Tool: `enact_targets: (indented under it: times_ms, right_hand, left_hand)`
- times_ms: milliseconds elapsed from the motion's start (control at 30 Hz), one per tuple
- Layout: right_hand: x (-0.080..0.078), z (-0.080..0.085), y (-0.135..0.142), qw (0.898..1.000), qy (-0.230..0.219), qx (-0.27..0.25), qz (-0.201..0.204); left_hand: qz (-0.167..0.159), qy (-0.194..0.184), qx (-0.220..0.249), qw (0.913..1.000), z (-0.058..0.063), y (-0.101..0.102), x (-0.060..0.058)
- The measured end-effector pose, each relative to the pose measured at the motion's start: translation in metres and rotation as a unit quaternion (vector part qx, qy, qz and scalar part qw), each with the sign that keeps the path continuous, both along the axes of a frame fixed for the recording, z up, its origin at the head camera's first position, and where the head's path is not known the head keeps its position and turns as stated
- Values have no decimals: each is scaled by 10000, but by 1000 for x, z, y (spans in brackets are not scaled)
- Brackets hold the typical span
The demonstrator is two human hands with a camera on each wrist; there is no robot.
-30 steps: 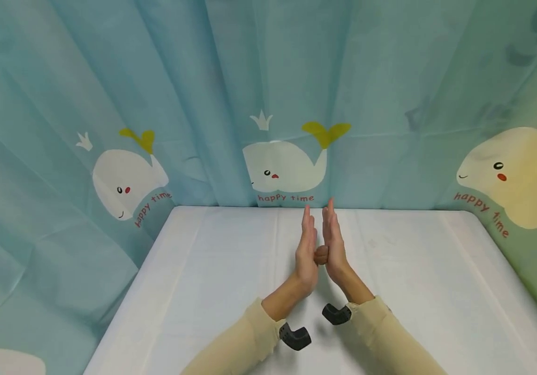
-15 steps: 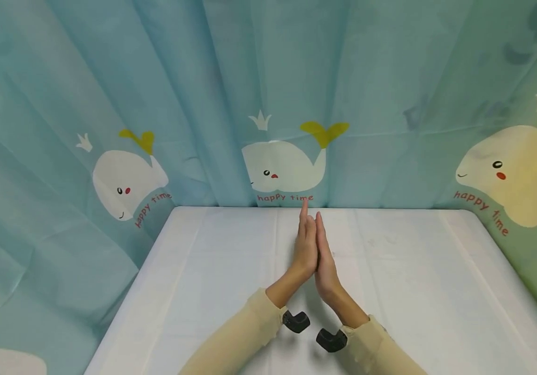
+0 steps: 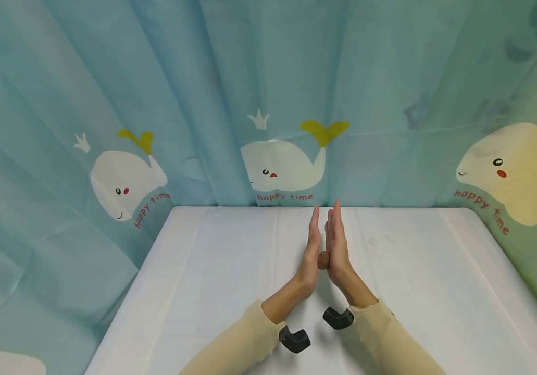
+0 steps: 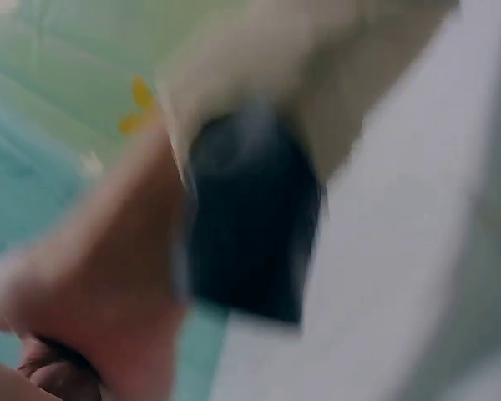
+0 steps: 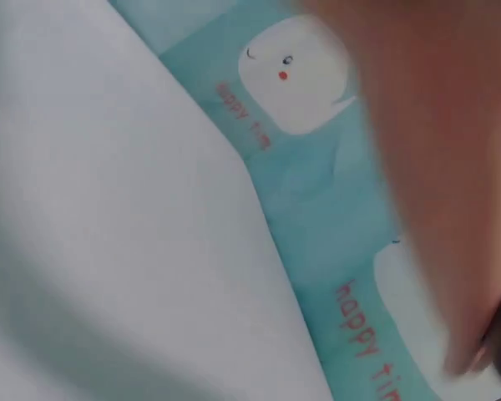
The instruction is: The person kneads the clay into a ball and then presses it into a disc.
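Observation:
A small brown lump of modelling clay (image 3: pixel 323 260) sits between the two palms, above the white table. My left hand (image 3: pixel 309 263) is upright with straight fingers, its palm touching the lump from the left. Facing it, my right hand (image 3: pixel 338 252) has straight fingers too and touches the lump from the right. The fingertips of the two hands stand a little apart. In the left wrist view the creased clay (image 4: pixel 63 380) shows at the lower left below a blurred hand. Only a dark edge of it is visible in the right wrist view.
A white-covered table (image 3: pixel 221 271) lies under the hands. Blue-green curtains (image 3: pixel 390 104) with printed whales surround its back and sides. Black wrist cameras (image 3: pixel 295 339) stick out from the beige sleeves (image 3: pixel 235 341).
Half a second ago the right hand was drawn nearer and the lump was hidden between the palms. Now the right hand has slid forward, the left slightly back, and the lump shows again.

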State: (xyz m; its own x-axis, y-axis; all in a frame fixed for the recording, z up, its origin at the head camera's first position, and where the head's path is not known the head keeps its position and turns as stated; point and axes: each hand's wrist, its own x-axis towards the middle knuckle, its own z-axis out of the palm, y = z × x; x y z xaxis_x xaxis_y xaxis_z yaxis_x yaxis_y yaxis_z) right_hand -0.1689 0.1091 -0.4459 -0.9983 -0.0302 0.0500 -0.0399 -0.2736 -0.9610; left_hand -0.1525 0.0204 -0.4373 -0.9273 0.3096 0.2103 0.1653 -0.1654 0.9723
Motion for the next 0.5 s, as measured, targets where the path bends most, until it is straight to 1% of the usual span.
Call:
enact_targets:
  times_ms: [67,100,167,233,267,333,400,467,500]
  right_hand:
    - [-4,2,2,9999,-30,-70,131]
    - [-5,3,1,9998,3,-81,192]
    - [-3,3,-4,9993,165,2,345]
    - [2,2,-12,9972,487,348,458]
    - [6,2,-16,9956,663,491,452]
    - [12,4,-22,9915,954,814,358]
    - [17,8,-25,9871,1210,1017,244]
    - [20,15,-25,9859,1328,1006,130]
    - [21,18,-24,9862,1322,994,82]
  left_hand:
    - [-29,114,95,9999,7,-2,3]
    - [11,169,150,9997,9,-3,2]
    - [238,187,249,9992,10,-4,-4]
    - [555,51,363,9978,6,-6,-14]
    - [695,-59,383,9968,3,-7,-19]
    - [865,-305,373,9951,-4,-8,-27]
    - [799,-520,491,9942,-11,-8,-31]
    - [564,-681,708,9936,-15,-7,-30]
    - [424,-753,858,9926,-14,-6,-29]
